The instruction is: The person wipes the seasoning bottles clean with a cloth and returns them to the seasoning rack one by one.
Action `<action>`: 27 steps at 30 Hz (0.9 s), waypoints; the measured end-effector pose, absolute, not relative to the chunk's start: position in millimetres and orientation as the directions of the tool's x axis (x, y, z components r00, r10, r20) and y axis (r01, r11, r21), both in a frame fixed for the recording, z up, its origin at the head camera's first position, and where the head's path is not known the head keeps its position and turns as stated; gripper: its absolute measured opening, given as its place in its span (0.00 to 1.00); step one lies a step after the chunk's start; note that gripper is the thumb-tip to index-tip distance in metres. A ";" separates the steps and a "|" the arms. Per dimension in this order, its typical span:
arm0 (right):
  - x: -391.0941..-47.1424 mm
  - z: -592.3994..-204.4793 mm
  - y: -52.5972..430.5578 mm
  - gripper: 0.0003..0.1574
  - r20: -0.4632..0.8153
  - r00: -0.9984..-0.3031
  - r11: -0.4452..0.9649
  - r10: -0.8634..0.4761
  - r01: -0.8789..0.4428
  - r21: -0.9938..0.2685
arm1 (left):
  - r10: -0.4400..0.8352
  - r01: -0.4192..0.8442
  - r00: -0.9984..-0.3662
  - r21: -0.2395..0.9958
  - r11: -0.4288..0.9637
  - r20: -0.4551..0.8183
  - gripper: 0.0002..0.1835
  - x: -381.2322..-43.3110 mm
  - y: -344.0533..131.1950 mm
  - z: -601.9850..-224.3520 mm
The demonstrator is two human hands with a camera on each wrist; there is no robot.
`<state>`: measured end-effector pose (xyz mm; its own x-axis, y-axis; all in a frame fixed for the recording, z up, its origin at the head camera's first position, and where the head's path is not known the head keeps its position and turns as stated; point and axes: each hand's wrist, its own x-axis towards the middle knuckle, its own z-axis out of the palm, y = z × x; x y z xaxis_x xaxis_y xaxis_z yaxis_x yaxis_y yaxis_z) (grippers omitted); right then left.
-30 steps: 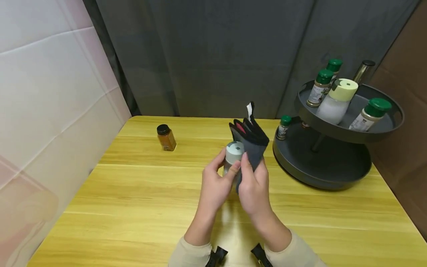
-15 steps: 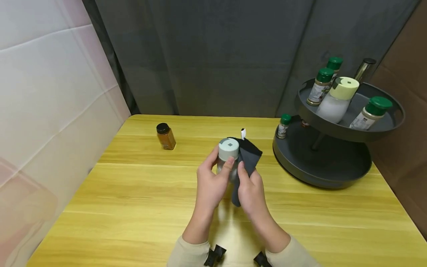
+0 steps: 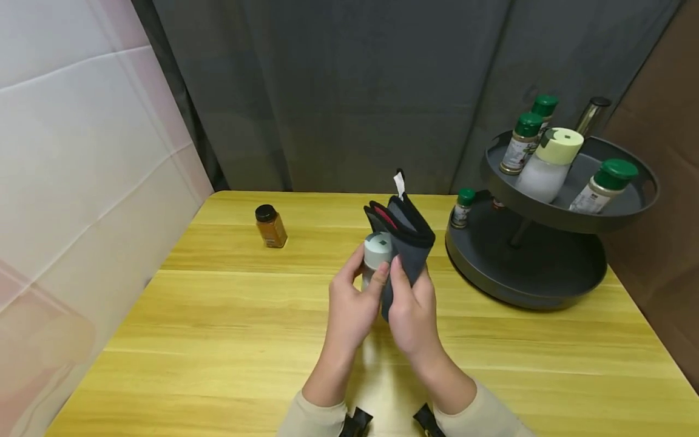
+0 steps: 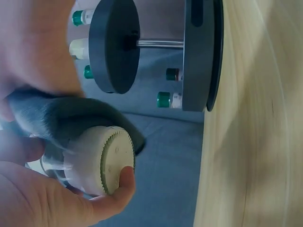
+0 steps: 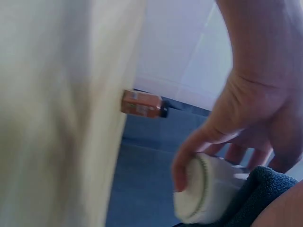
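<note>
In the head view a jar with a pale grey-green cap (image 3: 378, 249) is held above the table by my left hand (image 3: 351, 306). Its fingers curl round the jar's side, and one fingertip lies on the base in the left wrist view, where the white jar bottom (image 4: 117, 158) shows. My right hand (image 3: 414, 315) grips a folded dark grey cloth (image 3: 411, 252) with black edging, a white tag and a bit of red inside. The cloth (image 5: 259, 191) lies against the jar's right side. Most of the jar's body is hidden behind fingers and cloth.
A small jar of orange-brown spice with a black lid (image 3: 271, 227) stands at the back left of the wooden table (image 3: 218, 340). On the right is a two-tier dark grey turntable (image 3: 526, 297) carrying several green-capped bottles and a yellow-capped shaker (image 3: 551, 164). A dark curtain hangs behind.
The cloth and jar dipped and shifted left half a second ago, the cloth's top folding over. Now both are back near their earlier place, with the cloth's folds upright again. Both grips stay.
</note>
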<state>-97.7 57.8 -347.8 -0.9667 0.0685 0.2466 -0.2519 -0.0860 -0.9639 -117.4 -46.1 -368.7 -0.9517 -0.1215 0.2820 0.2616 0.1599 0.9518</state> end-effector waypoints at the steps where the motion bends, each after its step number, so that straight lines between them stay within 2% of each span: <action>1: -97.7 -351.7 57.3 0.30 0.231 -0.971 -0.075 0.063 -0.235 -0.969 | -0.128 0.262 -0.950 0.951 0.162 0.283 0.28 -117.5 -47.3 -367.6; 5: -99.6 -364.0 59.2 0.31 0.112 -0.993 -0.076 0.040 -0.115 -0.990 | -0.155 0.250 -0.949 0.955 0.160 0.275 0.28 -118.2 -52.5 -363.2; 9: -101.3 -363.5 62.4 0.31 0.043 -0.999 -0.153 0.007 -0.044 -0.987 | -0.152 0.240 -0.952 0.956 0.169 0.265 0.29 -118.8 -54.7 -361.5; 14: -101.6 -346.5 65.4 0.30 0.129 -0.991 -0.215 0.043 -0.135 -0.967 | -0.105 0.213 -0.966 0.957 0.196 0.236 0.28 -119.3 -51.9 -364.3; 19: -100.5 -337.8 66.1 0.30 0.237 -0.967 -0.182 0.098 -0.252 -0.951 | -0.078 0.209 -0.970 0.957 0.202 0.228 0.26 -121.3 -48.4 -368.9; 23: -102.5 -346.9 64.3 0.29 0.227 -0.971 -0.163 0.076 -0.237 -0.958 | -0.085 0.208 -0.970 0.959 0.194 0.228 0.26 -122.8 -47.4 -368.5; 27: -104.3 -359.3 64.9 0.30 0.143 -0.988 -0.117 0.055 -0.148 -0.982 | -0.114 0.202 -0.968 0.965 0.170 0.222 0.27 -124.3 -48.4 -367.0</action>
<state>-104.3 64.9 -359.3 -0.9882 0.0547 0.1428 -0.1484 -0.1168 -0.9820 -124.3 -48.4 -367.0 -0.9683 -0.1139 0.2224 0.2015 0.1705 0.9645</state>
